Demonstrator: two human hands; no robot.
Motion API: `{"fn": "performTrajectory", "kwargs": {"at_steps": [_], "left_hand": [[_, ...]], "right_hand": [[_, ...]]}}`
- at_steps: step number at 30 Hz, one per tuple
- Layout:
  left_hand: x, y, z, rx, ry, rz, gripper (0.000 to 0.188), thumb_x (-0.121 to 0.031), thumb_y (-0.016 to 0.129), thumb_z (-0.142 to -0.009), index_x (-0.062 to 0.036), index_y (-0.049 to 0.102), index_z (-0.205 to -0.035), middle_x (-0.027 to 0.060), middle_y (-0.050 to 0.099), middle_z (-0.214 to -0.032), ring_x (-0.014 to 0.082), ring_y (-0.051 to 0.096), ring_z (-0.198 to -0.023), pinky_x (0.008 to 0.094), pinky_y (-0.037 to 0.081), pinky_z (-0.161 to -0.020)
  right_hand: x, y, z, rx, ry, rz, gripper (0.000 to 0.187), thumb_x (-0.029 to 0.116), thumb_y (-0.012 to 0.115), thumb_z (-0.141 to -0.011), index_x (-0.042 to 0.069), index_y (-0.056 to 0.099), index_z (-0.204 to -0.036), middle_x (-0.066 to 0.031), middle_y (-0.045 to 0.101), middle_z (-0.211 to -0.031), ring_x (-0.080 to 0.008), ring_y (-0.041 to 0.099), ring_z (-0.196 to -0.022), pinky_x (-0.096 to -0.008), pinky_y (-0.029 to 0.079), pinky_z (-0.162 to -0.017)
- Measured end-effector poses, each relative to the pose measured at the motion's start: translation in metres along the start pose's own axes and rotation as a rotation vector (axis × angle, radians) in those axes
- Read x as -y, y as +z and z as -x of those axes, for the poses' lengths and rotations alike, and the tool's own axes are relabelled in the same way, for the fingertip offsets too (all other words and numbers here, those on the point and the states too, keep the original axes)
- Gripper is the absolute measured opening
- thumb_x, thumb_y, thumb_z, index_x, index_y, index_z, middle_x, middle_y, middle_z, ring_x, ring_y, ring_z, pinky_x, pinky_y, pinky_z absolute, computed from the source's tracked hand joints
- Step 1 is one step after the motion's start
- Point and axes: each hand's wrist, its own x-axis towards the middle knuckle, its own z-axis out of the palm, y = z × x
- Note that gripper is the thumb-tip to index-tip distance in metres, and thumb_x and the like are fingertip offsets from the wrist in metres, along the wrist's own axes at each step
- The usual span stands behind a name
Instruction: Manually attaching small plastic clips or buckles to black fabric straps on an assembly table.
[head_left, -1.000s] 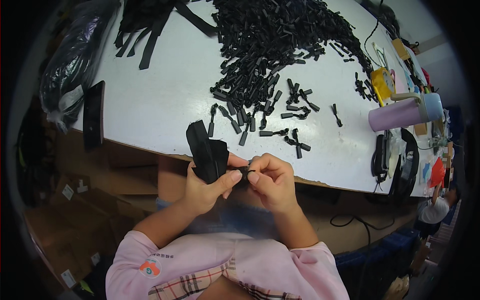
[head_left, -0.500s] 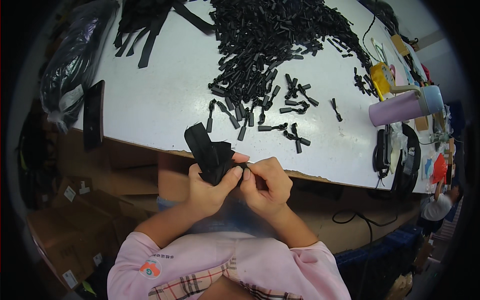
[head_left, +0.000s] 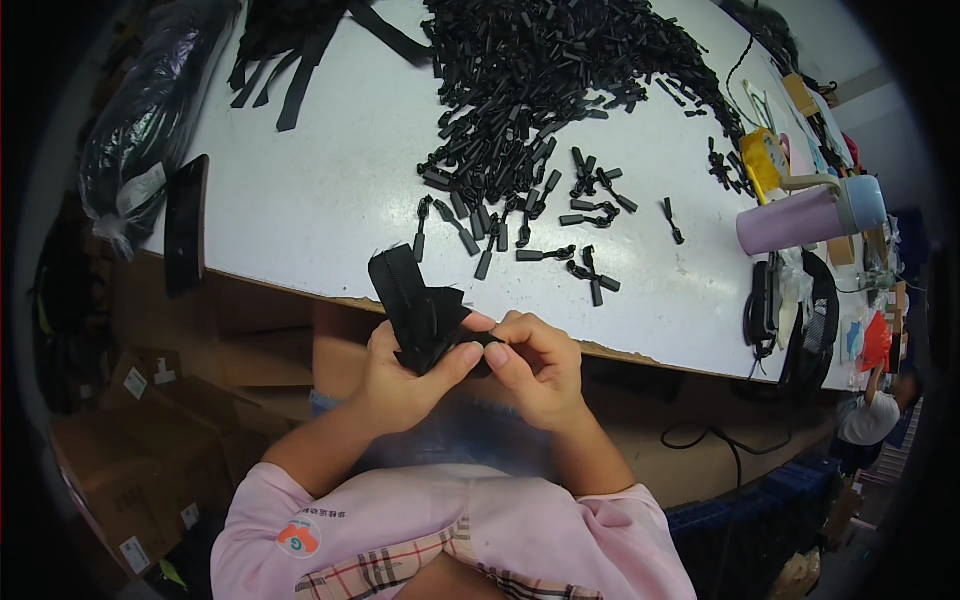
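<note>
Just off the front edge of the table, my left hand (head_left: 405, 385) is closed round a folded bundle of black fabric strips (head_left: 400, 295), which look like zipper tape. Its loose ends stand up above the fingers. My right hand (head_left: 540, 370) pinches the end of a strip between thumb and forefinger, its tip almost touching the left thumb. Whether a small slider sits in that pinch is hidden. Past my hands, several black zipper sliders with long pulls (head_left: 545, 255) lie loose on the white table (head_left: 330, 200). Behind them spreads a large heap of the same sliders (head_left: 540, 70).
More black strips (head_left: 295, 85) lie at the far left, near a clear bag of black material (head_left: 150, 130) and a dark flat phone-like slab (head_left: 186, 225). A lilac bottle (head_left: 790, 230) and yellow tape roll (head_left: 763, 160) stand right. Cardboard boxes (head_left: 140, 450) sit lower left.
My right hand has shifted slightly, its thumb now lying straighter along the strip's end. The left hand keeps its hold on the bundle. Sliders on the table stay where they were.
</note>
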Motion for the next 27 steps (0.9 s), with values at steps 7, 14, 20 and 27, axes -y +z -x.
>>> {"fn": "performTrajectory", "kwargs": {"at_steps": [7, 14, 20, 27], "left_hand": [[-0.002, -0.007, 0.000, 0.034, -0.223, 0.074, 0.015, -0.011, 0.058, -0.078, -0.0017, 0.058, -0.090, 0.0002, 0.054, -0.078, 0.0076, 0.051, -0.071, 0.0198, 0.041, -0.065], [0.002, 0.005, -0.004, -0.010, 0.047, 0.051, 0.013, -0.014, 0.056, -0.080, -0.0018, 0.054, -0.082, -0.0014, 0.053, -0.068, 0.0038, 0.047, -0.057, 0.0167, 0.037, -0.050], [0.012, -0.007, -0.006, -0.100, -0.040, 0.093, 0.015, -0.019, 0.054, -0.082, -0.0038, 0.054, -0.084, -0.0030, 0.052, -0.064, 0.0016, 0.043, -0.051, 0.0153, 0.033, -0.044], [0.020, -0.009, -0.003, 0.081, -0.102, 0.020, 0.019, -0.016, 0.054, -0.082, -0.0025, 0.053, -0.096, 0.0000, 0.054, -0.075, 0.0025, 0.046, -0.063, 0.0159, 0.037, -0.052]], "right_hand": [[0.000, -0.002, 0.001, 0.026, -0.077, 0.109, 0.006, 0.002, 0.054, -0.077, -0.001, 0.054, -0.082, -0.0013, 0.048, -0.067, -0.0035, 0.039, -0.054, -0.0172, 0.030, -0.047], [0.008, -0.002, -0.007, 0.013, 0.033, 0.096, 0.010, 0.004, 0.062, -0.069, 0.000, 0.055, -0.076, 0.0002, 0.046, -0.058, -0.0051, 0.034, -0.043, -0.0190, 0.027, -0.039], [0.010, -0.004, -0.005, 0.402, 0.098, 0.352, 0.012, 0.007, 0.063, -0.067, 0.002, 0.056, -0.075, -0.0060, 0.046, -0.055, -0.0139, 0.039, -0.041, -0.0237, 0.033, -0.038], [0.021, 0.010, -0.019, -0.047, -0.468, 0.756, 0.035, 0.006, 0.066, -0.061, 0.007, 0.059, -0.095, -0.0075, 0.053, -0.085, -0.0169, 0.046, -0.060, -0.0235, 0.039, -0.046]]}}
